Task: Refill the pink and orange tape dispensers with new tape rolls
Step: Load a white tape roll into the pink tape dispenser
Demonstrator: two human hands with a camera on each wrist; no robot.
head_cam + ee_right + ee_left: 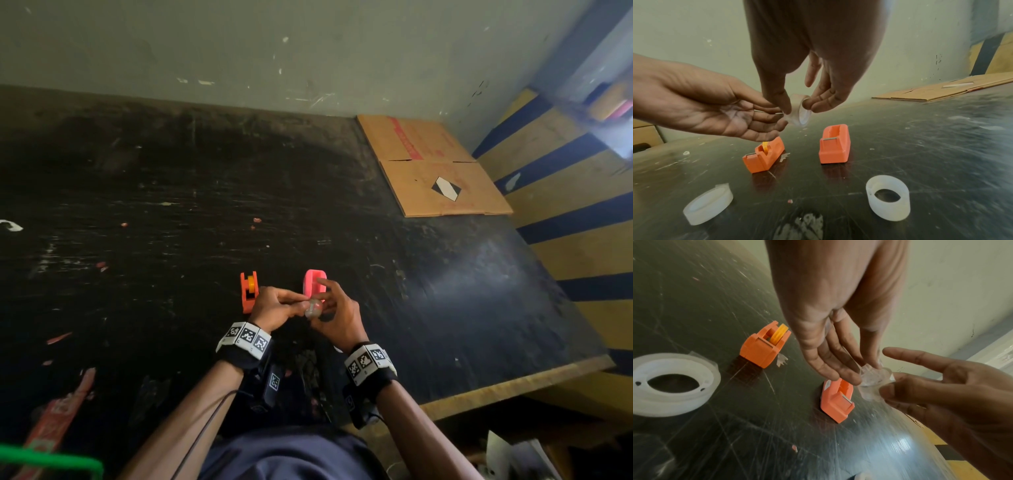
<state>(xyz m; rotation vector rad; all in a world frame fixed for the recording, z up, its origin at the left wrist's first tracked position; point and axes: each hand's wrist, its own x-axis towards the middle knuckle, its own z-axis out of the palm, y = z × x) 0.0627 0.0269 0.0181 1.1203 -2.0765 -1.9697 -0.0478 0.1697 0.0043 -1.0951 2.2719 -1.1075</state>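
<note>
Right now both hands meet above the table (445, 308), sharing one small clear tape roll (798, 112). The right hand (818, 68) pinches the roll, thumb on one side of the rim and curled fingers (818, 104) on the other. The left hand (701, 105) has its fingertips closed at the roll's edge, seemingly nipping the loose tape end; whether it truly grips the end is hard to tell, as clear tape barely shows.

The coming move turns on where the pink dispenser (835, 144) lies from that roll. In the right wrist view it stands on the table below the roll and a little toward 4 o'clock, well apart in height, its well bare. In the head view it sits at 12 o'clock from the hands (315, 286), just beyond the right hand's fingers. Its long axis runs straight away from the person, with the toothed cutter at the near end. So the right hand is nearer, and I judge it should carry the roll forward and down.

The orange dispenser (764, 155) stands at 9 o'clock from the pink one, beside the left hand, with a yellow spool (778, 335) seated in it.

Two wide white rings lie nearer the person: one (708, 205) at 7 o'clock from the dispensers, one (888, 197) at 5 o'clock.
</note>
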